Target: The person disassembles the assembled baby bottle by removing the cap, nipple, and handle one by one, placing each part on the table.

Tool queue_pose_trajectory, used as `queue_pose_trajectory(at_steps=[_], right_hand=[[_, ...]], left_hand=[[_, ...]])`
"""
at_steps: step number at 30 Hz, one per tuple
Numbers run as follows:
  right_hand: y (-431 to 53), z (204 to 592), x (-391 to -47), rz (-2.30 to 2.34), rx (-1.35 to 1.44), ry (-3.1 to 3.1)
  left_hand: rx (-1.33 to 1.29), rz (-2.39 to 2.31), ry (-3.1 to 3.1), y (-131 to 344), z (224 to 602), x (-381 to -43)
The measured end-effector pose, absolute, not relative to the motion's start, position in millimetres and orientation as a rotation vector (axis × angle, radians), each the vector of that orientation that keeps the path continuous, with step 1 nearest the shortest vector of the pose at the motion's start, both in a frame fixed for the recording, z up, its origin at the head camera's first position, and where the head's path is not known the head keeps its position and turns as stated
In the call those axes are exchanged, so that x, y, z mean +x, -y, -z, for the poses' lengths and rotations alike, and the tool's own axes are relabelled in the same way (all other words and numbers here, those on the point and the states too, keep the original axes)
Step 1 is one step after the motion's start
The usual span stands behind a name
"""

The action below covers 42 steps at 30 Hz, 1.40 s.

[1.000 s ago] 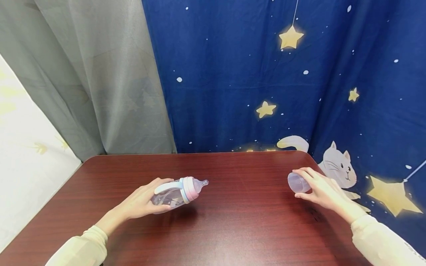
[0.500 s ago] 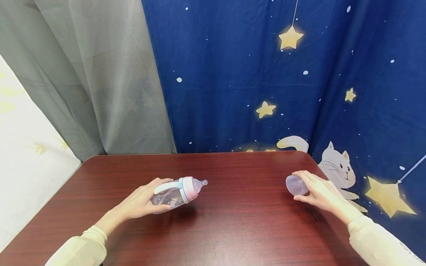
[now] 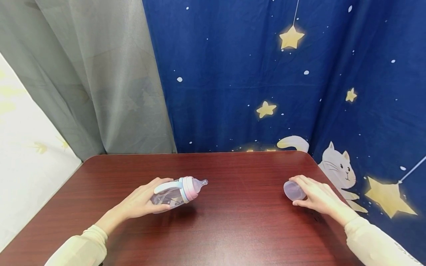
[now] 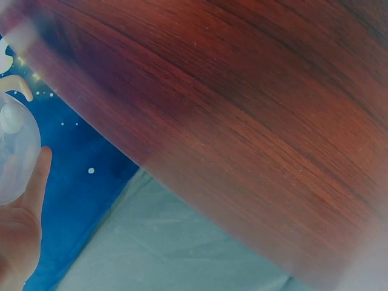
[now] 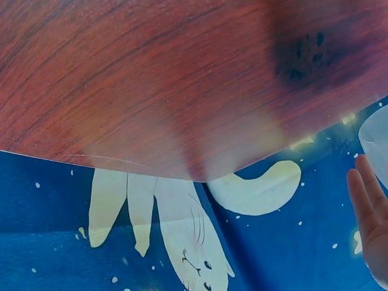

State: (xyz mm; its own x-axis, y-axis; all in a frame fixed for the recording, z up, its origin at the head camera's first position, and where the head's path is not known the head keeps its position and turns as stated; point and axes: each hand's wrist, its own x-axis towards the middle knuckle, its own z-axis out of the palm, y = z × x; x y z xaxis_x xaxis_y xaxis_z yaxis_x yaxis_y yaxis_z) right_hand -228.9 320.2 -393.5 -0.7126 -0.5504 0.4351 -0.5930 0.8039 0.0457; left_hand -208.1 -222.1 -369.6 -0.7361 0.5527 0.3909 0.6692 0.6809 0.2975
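On the left of the head view, my left hand (image 3: 143, 199) grips a clear baby bottle (image 3: 176, 195). The bottle is tilted on its side, its pink collar and soft teat pointing right, and a pale blue-white handle on top. A shadow lies beneath it on the table. Over on the right, my right hand (image 3: 316, 195) holds a translucent cup-shaped bottle cap (image 3: 294, 190) between thumb and fingers. The left wrist view catches the round bottle base (image 4: 18, 157) at its left edge; in the right wrist view only a part of the cap (image 5: 377, 136) shows beside the fingers.
A dark red wood-grain table (image 3: 233, 221) spans the lower scene, with a rounded corner at the back right. Behind it hang a grey curtain (image 3: 110, 74) and a blue curtain (image 3: 226, 74) printed with stars and a white cat.
My right hand has shifted slightly left and toward me with the cap, whose opening has turned a little. The left hand and baby bottle have stayed in place.
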Motion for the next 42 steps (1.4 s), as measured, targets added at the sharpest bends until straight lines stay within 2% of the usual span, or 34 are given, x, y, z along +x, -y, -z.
queue_pose_trajectory(at_steps=[23,42], right_hand=[[-316,413,-231,-0.089,0.981,2.649],[-313,413,-233,-0.052,1.037,2.741]], left_hand=[[-0.974,0.620,2.632,223,371,-210],[-0.971,0.624,2.640,223,371,-210]])
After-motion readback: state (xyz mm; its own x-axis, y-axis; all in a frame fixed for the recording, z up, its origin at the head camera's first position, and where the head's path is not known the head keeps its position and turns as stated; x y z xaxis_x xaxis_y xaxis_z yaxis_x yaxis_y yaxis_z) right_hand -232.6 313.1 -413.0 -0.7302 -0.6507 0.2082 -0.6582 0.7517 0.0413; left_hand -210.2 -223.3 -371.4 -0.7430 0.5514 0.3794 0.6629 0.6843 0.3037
